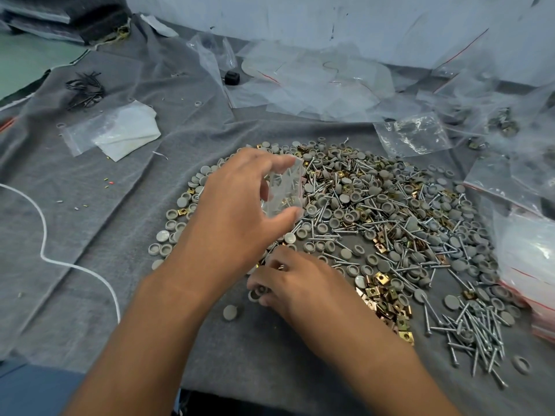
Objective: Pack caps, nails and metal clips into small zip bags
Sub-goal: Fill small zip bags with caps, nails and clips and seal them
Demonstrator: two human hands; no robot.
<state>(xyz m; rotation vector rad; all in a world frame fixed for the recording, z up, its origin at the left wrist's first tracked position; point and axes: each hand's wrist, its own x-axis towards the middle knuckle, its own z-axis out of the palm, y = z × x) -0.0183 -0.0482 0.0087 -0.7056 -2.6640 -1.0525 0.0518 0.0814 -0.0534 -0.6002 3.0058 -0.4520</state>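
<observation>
I watch left hand [237, 199] pinching small clear plastic zip bag [283, 190], part-filled, above mixed heap. Right hand [295, 280], fingers curled, gathering round grey plastic caps [354, 196] at heap's near edge on grey felt-covered counter [126, 235]. Silver nails [468, 328] and brass square metal clips [387, 301] lie tangled. Risks: bag mouth sagging, pieces spilling; nail points piercing bag; miscount from grabbing blind.
</observation>
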